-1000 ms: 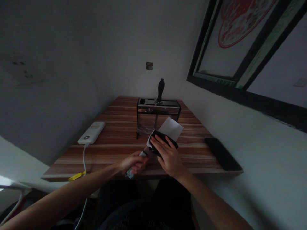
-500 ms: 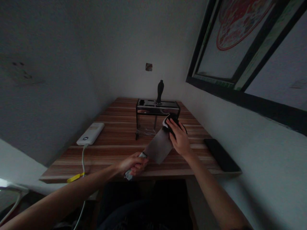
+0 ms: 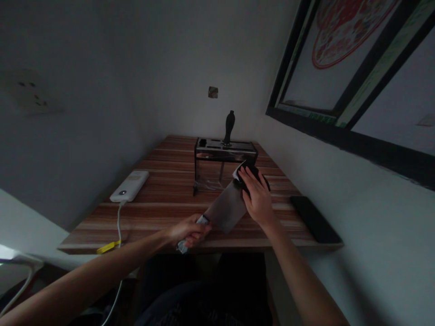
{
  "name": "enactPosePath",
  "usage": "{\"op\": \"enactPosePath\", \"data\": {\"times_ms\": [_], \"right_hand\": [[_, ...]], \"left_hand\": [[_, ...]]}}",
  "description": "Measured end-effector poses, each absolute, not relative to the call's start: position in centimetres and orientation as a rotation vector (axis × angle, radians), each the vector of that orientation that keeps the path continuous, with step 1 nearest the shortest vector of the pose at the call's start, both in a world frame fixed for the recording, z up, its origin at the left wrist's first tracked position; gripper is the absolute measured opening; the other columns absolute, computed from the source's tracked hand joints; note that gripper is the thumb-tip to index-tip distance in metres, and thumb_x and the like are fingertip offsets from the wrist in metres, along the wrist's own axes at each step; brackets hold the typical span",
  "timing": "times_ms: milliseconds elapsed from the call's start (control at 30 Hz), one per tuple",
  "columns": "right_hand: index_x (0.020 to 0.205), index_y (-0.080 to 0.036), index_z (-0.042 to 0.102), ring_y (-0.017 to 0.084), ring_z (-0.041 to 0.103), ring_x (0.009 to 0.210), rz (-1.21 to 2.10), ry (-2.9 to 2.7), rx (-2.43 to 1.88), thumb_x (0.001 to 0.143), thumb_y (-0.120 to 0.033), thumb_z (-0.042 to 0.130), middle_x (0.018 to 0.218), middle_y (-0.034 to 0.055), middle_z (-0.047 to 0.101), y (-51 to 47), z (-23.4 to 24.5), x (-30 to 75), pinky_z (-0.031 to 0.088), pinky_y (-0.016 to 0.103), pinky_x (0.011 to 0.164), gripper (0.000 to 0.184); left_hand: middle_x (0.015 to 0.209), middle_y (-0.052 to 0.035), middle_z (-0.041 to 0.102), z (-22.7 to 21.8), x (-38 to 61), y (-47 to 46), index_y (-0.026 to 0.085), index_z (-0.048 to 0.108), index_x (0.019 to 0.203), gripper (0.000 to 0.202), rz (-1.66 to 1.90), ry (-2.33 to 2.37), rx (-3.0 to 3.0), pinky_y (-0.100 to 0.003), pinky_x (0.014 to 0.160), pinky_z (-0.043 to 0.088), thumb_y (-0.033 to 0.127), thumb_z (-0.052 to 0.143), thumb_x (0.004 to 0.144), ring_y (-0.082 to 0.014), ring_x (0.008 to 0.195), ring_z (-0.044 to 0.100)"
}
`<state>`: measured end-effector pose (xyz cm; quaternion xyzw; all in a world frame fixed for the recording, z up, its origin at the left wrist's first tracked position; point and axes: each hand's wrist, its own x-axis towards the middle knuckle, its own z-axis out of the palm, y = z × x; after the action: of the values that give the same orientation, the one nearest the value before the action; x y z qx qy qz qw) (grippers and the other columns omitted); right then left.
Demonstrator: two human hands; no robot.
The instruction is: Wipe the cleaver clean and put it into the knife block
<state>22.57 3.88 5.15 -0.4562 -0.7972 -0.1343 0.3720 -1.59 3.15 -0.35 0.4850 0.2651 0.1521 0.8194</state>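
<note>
My left hand (image 3: 192, 232) is wrapped around the pale, plastic-covered handle (image 3: 182, 246) of a cleaver. The cleaver's broad grey blade (image 3: 227, 209) slants up and away to the right over the near part of the table. Against the blade's far end, my right hand (image 3: 256, 195) presses a black cloth-like bundle (image 3: 250, 170) with a white patch on its left side. Its fingers are bent over the bundle and hide part of it, along with the blade's tip. Behind the blade stands a knife block (image 3: 226, 151) with a clear front and one black-handled knife (image 3: 229, 127) in its top.
On the wood-grain table (image 3: 163, 181), a white power bank (image 3: 129, 186) with a cable and yellow tag (image 3: 108, 246) lies at left. A black phone-like slab (image 3: 316, 219) rests at the right edge. Walls close in on both sides, with a framed window (image 3: 326, 68) at right.
The view has shifted slightly, so the scene sits a little farther right. Both hands keep their hold on the cleaver and the black bundle, with hardly any movement.
</note>
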Motion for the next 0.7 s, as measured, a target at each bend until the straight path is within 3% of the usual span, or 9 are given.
{"op": "enactPosePath", "data": {"times_ms": [233,533,700], "right_hand": [[0.144,-0.022,0.019,0.020,0.027,0.135,-0.276,-2.109,-1.124,0.083,-0.007,0.038,0.143,0.0047,0.037,2.4,3.7,20.7,0.021,0.049,0.111,0.065],[0.140,-0.016,0.028,0.018,0.024,0.136,-0.109,-2.231,-1.052,0.082,-0.008,0.038,0.144,0.0060,0.036,-0.7,1.4,17.4,0.019,0.047,0.112,0.060],[0.139,-0.014,0.029,0.017,0.025,0.135,-0.044,-2.294,-0.997,0.078,-0.009,0.039,0.142,0.0054,0.040,-2.6,0.8,15.5,0.023,0.044,0.111,0.062]], "left_hand": [[0.040,0.0135,0.026,-0.2,-1.5,3.1,0.019,0.040,0.073,0.036,0.348,0.557,1.019,-0.012,0.026,0.018,0.037,0.070,0.067,-0.0013,0.030,0.018],[0.038,0.0127,0.024,-0.5,-1.5,3.3,0.019,0.034,0.060,0.041,0.354,0.616,1.039,-0.012,0.027,0.019,0.041,0.068,0.067,-0.0006,0.030,0.018],[0.038,0.0130,0.028,-1.8,-1.9,3.4,0.019,0.039,0.068,0.032,0.411,0.738,0.991,-0.011,0.028,0.016,0.034,0.066,0.061,-0.0007,0.030,0.017]]}}
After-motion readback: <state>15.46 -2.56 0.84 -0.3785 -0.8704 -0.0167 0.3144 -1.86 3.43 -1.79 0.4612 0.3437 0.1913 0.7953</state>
